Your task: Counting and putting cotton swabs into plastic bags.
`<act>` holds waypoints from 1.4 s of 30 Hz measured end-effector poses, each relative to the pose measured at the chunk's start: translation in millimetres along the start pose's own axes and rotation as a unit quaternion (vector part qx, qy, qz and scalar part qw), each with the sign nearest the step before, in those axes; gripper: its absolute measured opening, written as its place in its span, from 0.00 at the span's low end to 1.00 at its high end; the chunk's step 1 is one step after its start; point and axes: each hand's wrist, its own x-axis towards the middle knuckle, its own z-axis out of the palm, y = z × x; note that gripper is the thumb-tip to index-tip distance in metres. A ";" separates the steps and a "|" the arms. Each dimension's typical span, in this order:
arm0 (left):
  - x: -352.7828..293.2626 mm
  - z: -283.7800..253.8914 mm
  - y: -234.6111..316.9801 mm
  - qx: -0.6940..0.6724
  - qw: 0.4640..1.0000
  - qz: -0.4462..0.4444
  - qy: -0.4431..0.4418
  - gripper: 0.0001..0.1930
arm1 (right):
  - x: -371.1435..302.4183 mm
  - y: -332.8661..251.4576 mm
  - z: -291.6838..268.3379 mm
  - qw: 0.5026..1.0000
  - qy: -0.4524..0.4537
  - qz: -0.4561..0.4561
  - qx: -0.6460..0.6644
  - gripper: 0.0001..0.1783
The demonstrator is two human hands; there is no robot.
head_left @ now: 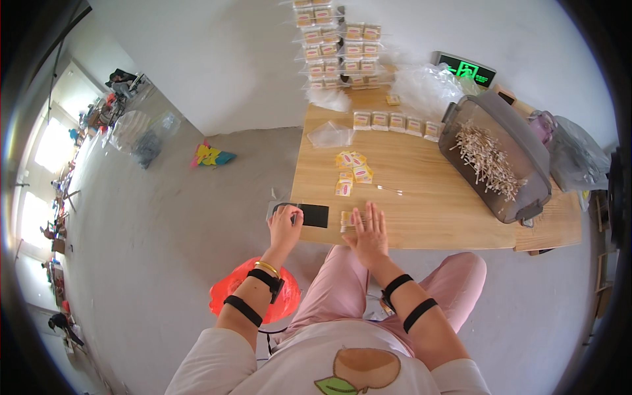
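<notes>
At the table's near edge, my left hand is closed with curled fingers. It lies over the left end of a flat black rectangular object, where a bit of clear plastic shows. What its fingers hold, if anything, I cannot make out. My right hand is open, fingers stretched and held upright against the right side of a small bundle of cotton swabs. Beyond it lie several yellow-and-white printed cards in a loose heap. Two or so loose cotton swabs rest to their right.
A grey translucent bin of loose cotton swabs stands tilted at the right. Packed swab packets form a row at the back, with taller stacks behind. Clear bags lie at the left edge; a red bag hangs below.
</notes>
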 end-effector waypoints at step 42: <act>47.9 -7.4 -33.2 0.030 0.983 -0.012 -0.180 0.12 | 55.6 -104.3 25.7 0.999 0.031 0.011 0.010 0.37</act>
